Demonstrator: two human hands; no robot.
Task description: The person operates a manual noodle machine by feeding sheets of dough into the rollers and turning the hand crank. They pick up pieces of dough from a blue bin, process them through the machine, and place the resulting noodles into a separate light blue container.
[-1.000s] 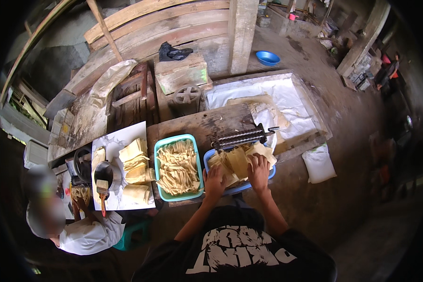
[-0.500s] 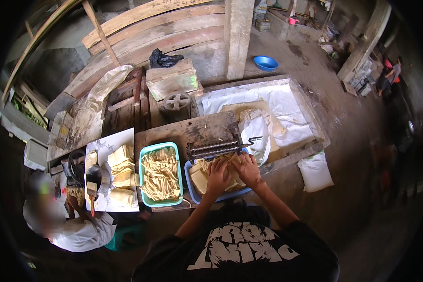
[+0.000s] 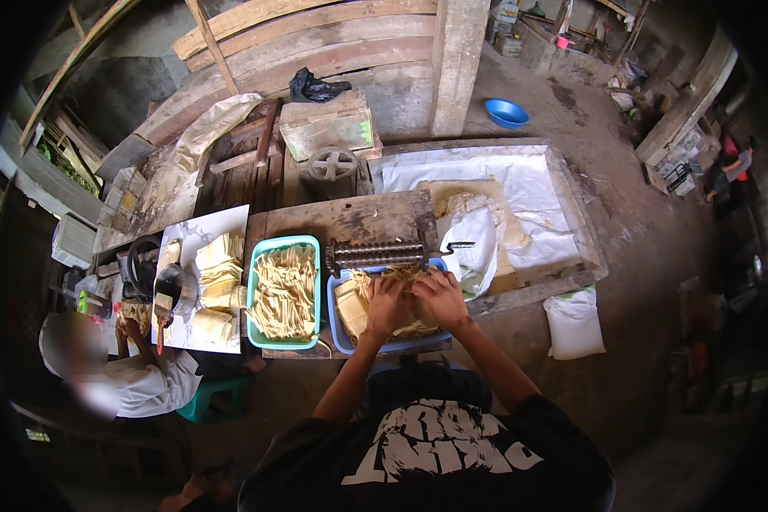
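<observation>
Dough sheets [image 3: 356,309], pale yellow, lie stacked in blue tray [image 3: 340,331] at front edge of wooden tabletop [image 3: 350,218], just below ridged roller cutter [image 3: 375,254]. Left hand [image 3: 387,305] & right hand [image 3: 439,296] both rest palm-down on the sheets, side by side, fingers curled onto the top sheet; firm grip or not: cannot tell. Teal tray [image 3: 254,294] w/ cut strips [image 3: 286,292] sits just left. Further left, a seated co-worker [image 3: 136,384] beside white board [image 3: 198,235] w/ folded stacks.

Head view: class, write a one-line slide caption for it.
Both hands, left hand and right hand, press pale dough sheets in a blue tub below a ridged roller, beside a teal tray of cut strips.
</observation>
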